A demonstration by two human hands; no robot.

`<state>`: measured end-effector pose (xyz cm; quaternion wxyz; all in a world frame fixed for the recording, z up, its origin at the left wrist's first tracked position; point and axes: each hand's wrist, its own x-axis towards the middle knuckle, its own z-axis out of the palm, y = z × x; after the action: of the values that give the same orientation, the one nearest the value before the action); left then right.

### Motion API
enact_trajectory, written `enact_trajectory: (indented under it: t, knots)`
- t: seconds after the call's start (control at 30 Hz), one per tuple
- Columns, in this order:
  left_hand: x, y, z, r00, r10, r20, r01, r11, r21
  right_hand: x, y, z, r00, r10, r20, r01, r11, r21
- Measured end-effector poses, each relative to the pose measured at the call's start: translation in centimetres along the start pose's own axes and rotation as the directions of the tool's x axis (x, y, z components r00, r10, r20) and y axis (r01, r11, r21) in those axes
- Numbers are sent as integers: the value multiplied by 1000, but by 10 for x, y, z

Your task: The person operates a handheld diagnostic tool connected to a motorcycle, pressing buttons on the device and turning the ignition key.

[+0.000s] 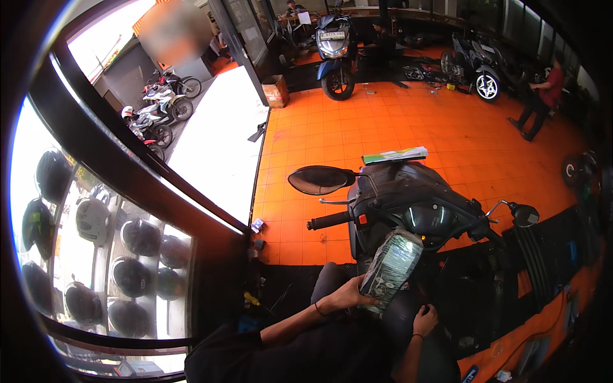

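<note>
My left hand grips the lower end of a plastic-wrapped handheld device with a pale screen, held tilted up above my lap. My right hand is lower, to the right of the device, by my knee, with fingers curled; what they hold, if anything, I cannot make out. Just ahead of me stands a dark scooter with its left grip, mirrors and dashboard. A green-and-white booklet lies on top of its front.
Helmets fill a shelf at left. A parked blue scooter, a cardboard box and another scooter stand across the orange tiled floor. A person in red is at back right. Motorbikes line the outside.
</note>
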<state>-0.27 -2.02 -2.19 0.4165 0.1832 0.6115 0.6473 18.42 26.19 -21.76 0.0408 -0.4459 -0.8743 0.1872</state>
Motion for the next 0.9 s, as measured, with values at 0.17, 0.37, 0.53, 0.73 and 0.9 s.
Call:
enact_trajectory:
  t: [0.17,0.37,0.53,0.73,0.9]
  knots:
    - [7,-10,1,999,-1,38,2,1000,-26,2,13,7,1000,10,-14,-10,1000,11]
    - [7,-7,-3,997,-9,70,12,999,-34,1,7,11,999,47,6,-47,999,4]
    - [9,-5,-2,996,4,85,-2,1000,-19,0,3,5,997,65,33,-66,998,3]
    - [9,-5,-2,996,-6,88,7,1000,-13,-1,-2,-2,996,69,61,-69,998,-7]
    - [7,2,0,996,3,85,-1,1000,-29,-1,-1,-1,995,79,57,-79,997,2]
